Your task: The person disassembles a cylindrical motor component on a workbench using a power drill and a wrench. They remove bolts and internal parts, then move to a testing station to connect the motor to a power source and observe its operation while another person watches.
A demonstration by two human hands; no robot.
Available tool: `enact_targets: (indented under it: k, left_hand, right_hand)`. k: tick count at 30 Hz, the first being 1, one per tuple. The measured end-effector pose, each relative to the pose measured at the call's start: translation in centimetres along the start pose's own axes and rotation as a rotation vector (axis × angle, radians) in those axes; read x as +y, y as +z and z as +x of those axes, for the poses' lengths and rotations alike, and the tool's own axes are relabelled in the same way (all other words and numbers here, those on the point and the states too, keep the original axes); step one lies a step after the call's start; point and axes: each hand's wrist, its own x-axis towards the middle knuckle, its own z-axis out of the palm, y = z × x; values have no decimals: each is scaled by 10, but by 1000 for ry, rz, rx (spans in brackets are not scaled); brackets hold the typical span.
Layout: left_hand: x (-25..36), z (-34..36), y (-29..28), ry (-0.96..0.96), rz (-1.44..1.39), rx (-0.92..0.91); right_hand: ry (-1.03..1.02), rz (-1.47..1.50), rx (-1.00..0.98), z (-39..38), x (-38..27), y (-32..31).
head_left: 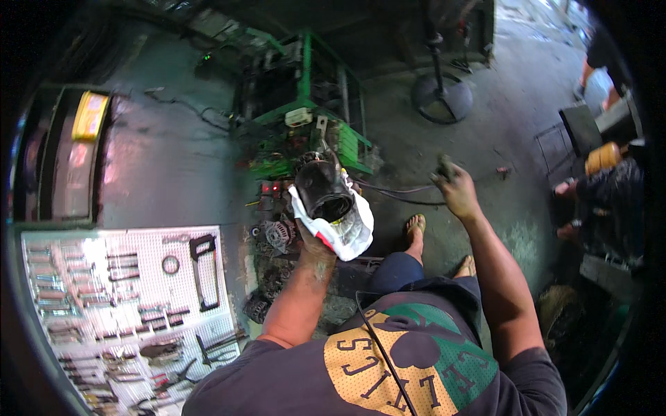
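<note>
Left hand (313, 239): grip wraps black cylinder (323, 187) in white rag (345, 229). Right hand (454, 187): grip closed on small dark part (444, 167). Step, judged: wiping; next needs steady cylinder.

One wide fisheye view, worn on your head, looks steeply down past your chest and forearms to the concrete floor (173, 159). Straight edges bow toward a dark round rim. Your hands sit near mid-frame, close to the lens. A pegboard of tools (125, 305) fills the lower left; a green machine frame (305, 104) stands farther off, top centre.
</note>
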Motion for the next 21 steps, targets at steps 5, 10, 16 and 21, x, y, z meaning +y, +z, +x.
enact_targets:
  k: [5, 10, 16, 21]
  left_hand:
    - [40, 3, 1, 153, 167, 107]
    - [33, 8, 16, -102, -194, -10]
    - [10, 13, 52, -252, -389, -173]
    - [-14, 18, 79, -264, -192, -168]
  right_hand:
    - [580, 350, 254, -61, 106, -55]
    - [693, 750, 536, -137, 181, -144]
    - [1070, 460, 879, -202, 247, -215]
    - [647, 83, 821, -179, 160, -192]
